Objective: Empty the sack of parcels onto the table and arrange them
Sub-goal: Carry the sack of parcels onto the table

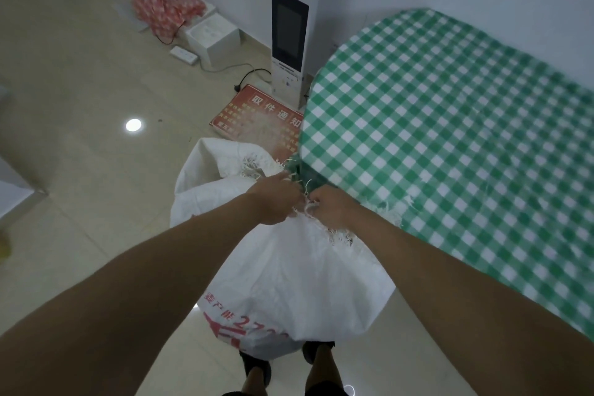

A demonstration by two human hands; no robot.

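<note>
A large white woven sack (289, 280) with red print stands on the floor in front of my feet, against the edge of the table. Its frayed mouth is bunched up at the top. My left hand (274, 199) and my right hand (331, 207) both grip the frayed top edge, close together, fingers curled into the fabric. The table (450, 125) carries a green and white checked cloth and fills the right side of the view. No parcels show; the sack's contents are hidden.
A white kiosk with a dark screen (287, 29) stands beyond the table's left end. A red notice board (257, 116) lies on the floor before it. Further back are a white box (213, 37), a power strip (183, 55) and a red patterned bag (167, 1).
</note>
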